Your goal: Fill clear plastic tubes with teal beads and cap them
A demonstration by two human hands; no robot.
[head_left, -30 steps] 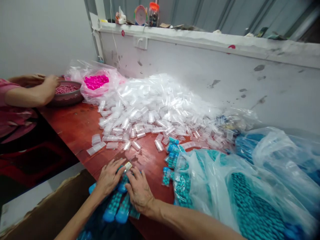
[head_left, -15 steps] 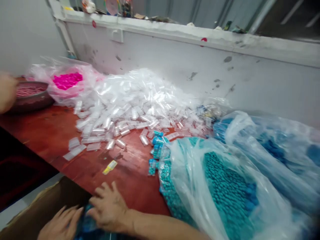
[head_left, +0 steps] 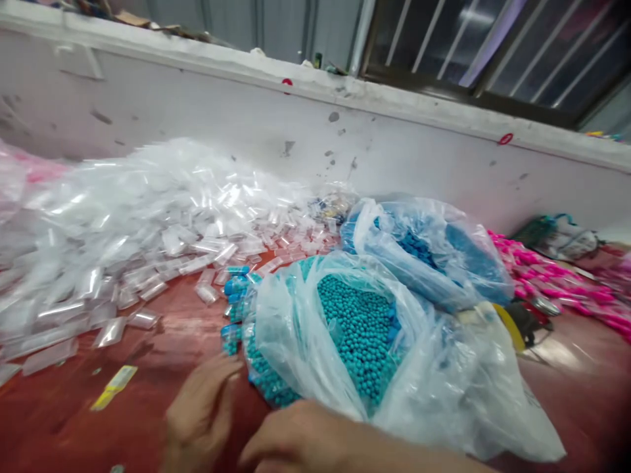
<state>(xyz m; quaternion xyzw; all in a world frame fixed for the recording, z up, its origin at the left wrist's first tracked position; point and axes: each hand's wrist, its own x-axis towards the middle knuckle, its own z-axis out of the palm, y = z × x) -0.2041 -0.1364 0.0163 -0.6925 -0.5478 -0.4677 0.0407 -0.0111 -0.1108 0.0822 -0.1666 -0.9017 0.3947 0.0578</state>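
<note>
My left hand point(head_left: 200, 410) hovers over the red table, its stretched fingers and thumb blurred, with nothing visible in them. Just beyond its fingertips stand several small clear tubes with blue caps point(head_left: 231, 336), filled with teal beads. Low in the picture, my right hand point(head_left: 296, 437) lies in front of a clear plastic bag point(head_left: 290, 322); its fingers are mostly hidden and smeared by motion. The bag gapes open and is full of round teal beads point(head_left: 357, 328). Whether the right hand touches the bag, I cannot tell.
A large heap of clear plastic tubes point(head_left: 162, 210) covers the left and back. Behind the beads lies a bag of blue pieces point(head_left: 424, 253). Bright pink items point(head_left: 552, 282) spread at the right, near a yellow-and-black object point(head_left: 515, 325). A yellow strip point(head_left: 114, 387) lies on the table.
The view has swung right. Both hands have left the box with blue things below the table edge and moved over the table, towards the teal bead bag.
</note>
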